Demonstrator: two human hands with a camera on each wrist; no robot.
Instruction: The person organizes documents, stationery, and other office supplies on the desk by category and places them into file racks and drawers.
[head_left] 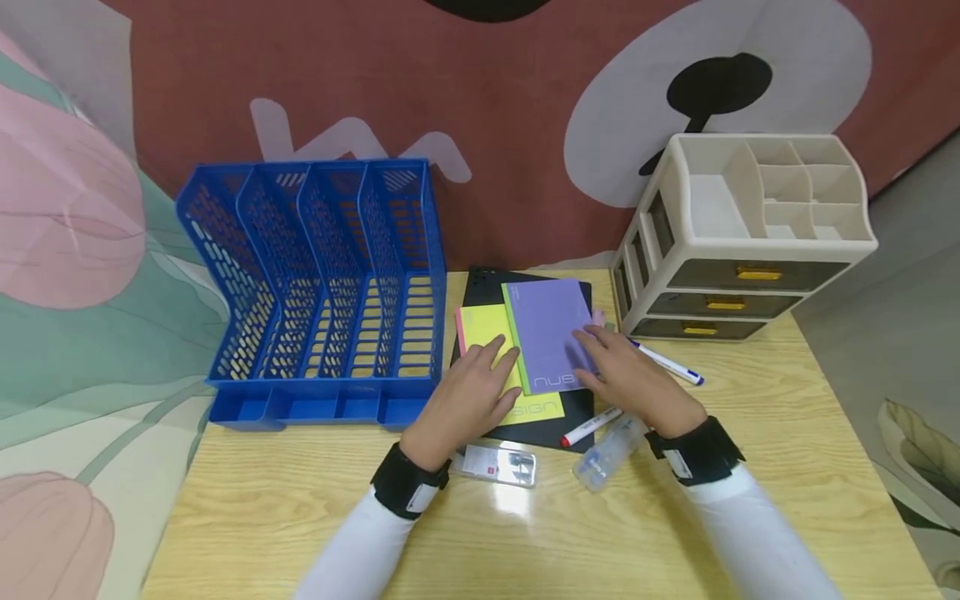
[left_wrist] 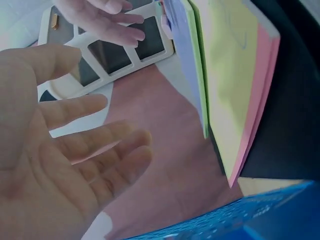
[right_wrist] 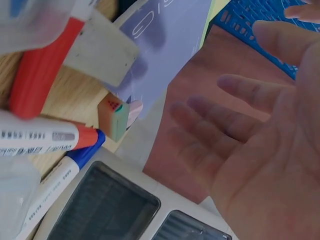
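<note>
A purple notebook (head_left: 551, 329) with a green spine overlaps a yellow notebook (head_left: 543, 408), pink along one edge. Both lie on a flat black item (head_left: 577, 417), partly hidden beneath them. My left hand (head_left: 468, 396) hovers over the yellow notebook, fingers spread and holding nothing. At the purple notebook's right edge is my right hand (head_left: 633, 379), its fingers loosely extended and its palm bare in the right wrist view. Below that hand lie a red-capped marker (head_left: 592, 427) and a clear plastic container (head_left: 611, 454). A blue-capped marker (head_left: 675, 365) rests beyond it.
A blue file rack (head_left: 322, 387) with upright dividers stands at the left. At the right back is a white drawer organizer (head_left: 697, 250) with compartments on top. A flat clear case (head_left: 498, 464) lies near my left wrist. A small orange-and-green block (right_wrist: 113, 117) sits by the organizer.
</note>
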